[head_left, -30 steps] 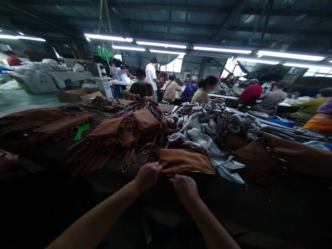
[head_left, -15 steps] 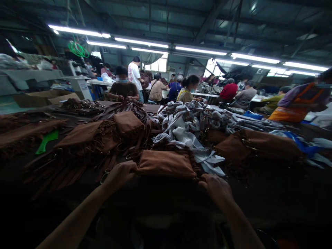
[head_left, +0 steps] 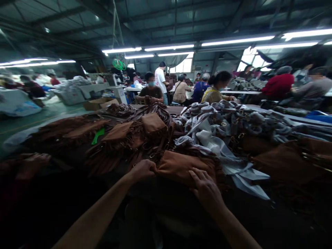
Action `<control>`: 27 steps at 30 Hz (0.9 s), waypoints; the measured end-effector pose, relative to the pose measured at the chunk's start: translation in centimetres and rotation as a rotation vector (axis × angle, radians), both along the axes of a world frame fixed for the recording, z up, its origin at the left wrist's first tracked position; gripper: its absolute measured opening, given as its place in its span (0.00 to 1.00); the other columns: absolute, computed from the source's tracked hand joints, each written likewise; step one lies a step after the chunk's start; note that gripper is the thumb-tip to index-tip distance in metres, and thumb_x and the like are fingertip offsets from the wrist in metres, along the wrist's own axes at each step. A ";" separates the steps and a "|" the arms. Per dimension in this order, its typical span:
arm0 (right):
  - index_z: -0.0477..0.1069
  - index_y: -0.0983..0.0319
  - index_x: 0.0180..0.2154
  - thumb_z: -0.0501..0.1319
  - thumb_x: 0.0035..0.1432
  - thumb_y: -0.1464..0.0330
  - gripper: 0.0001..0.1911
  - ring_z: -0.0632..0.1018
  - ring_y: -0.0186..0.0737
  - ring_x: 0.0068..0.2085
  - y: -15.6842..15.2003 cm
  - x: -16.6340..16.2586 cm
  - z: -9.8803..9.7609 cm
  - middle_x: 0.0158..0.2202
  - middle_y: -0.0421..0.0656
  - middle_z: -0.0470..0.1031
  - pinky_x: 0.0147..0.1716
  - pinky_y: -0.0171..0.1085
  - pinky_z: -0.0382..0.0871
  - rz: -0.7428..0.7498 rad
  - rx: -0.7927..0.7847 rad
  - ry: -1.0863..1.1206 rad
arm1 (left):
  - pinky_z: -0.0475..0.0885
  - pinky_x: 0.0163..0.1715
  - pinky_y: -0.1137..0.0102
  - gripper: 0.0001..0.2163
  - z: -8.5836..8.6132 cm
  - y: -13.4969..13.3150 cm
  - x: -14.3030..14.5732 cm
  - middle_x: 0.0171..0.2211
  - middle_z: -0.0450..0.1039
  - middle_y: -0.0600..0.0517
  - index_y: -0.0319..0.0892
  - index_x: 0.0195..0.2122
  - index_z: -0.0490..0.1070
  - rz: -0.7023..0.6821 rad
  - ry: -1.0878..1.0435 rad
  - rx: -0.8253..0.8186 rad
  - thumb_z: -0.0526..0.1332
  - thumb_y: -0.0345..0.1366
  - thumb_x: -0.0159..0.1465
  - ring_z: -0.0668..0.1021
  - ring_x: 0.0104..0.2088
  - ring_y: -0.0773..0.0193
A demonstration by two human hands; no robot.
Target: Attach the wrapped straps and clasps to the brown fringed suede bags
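Since half a second ago, just short of the heap of grey fabric straps [head_left: 223, 121] beyond the fingertips, the flat brown suede pouch [head_left: 177, 165] lies pinned, not stretched: the right hand [head_left: 206, 188] has slid from its corner onto its top, fingers spread flat, while the left hand [head_left: 142, 170] pinches its left edge.

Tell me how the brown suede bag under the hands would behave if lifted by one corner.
Probably floppy: the brown suede bag lies flat and rumpled under the right hand. Likely light, since the left hand pinches just its corner. Its matte, napped surface should resist slipping.
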State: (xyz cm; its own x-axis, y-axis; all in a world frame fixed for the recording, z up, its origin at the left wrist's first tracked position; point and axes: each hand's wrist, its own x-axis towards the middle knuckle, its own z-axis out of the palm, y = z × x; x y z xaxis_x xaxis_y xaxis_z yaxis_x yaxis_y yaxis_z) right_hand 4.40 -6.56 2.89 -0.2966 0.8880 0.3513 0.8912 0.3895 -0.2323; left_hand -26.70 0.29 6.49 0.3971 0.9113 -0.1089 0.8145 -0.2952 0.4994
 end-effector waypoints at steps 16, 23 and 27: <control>0.63 0.54 0.57 0.61 0.54 0.71 0.28 0.66 0.47 0.57 -0.2 0.5 -1.7 0.58 0.43 0.65 0.52 0.45 0.68 0.057 0.076 0.038 | 0.69 0.39 0.69 0.13 -0.5 13.2 5.2 0.39 0.77 0.42 0.39 0.37 0.76 0.455 0.186 0.191 0.62 0.42 0.56 0.78 0.42 0.54; 0.63 0.56 0.56 0.60 0.55 0.70 0.26 0.66 0.47 0.57 -0.6 -0.2 -1.1 0.58 0.44 0.64 0.52 0.47 0.67 0.001 0.057 0.048 | 0.69 0.42 0.66 0.17 0.8 14.4 8.0 0.41 0.76 0.40 0.38 0.38 0.76 0.403 0.155 0.210 0.62 0.47 0.56 0.77 0.44 0.52; 0.62 0.55 0.56 0.62 0.54 0.68 0.28 0.65 0.47 0.57 -0.7 0.4 -0.9 0.58 0.44 0.64 0.53 0.46 0.66 0.066 0.026 0.130 | 0.68 0.39 0.69 0.15 2.5 13.9 9.4 0.39 0.76 0.40 0.37 0.37 0.77 0.348 0.098 0.232 0.59 0.43 0.59 0.77 0.42 0.54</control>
